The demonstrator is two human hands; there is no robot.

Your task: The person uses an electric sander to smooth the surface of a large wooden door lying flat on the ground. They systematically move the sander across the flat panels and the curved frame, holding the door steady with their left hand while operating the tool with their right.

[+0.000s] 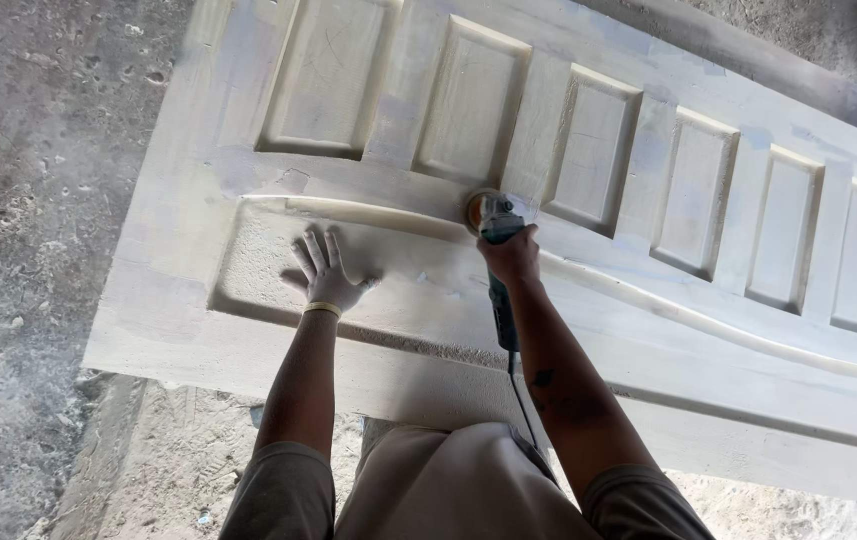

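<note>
A large pale panelled wooden door (638, 330) lies flat in front of me, dusty white. My left hand (325, 272), in a dusty glove, rests flat with fingers spread on the big lower recessed panel. My right hand (511, 254) grips a grey angle grinder (497, 225). Its round sanding disc (475, 208) touches the curved raised moulding (368, 212) above that panel. The grinder's cable (520, 395) runs back along my forearm toward my body.
A row of several raised rectangular panels (593, 150) runs along the far side of the door. Rough, dusty concrete floor (18, 200) lies to the left. Sawdust-covered ground (178, 460) shows under the door's near edge.
</note>
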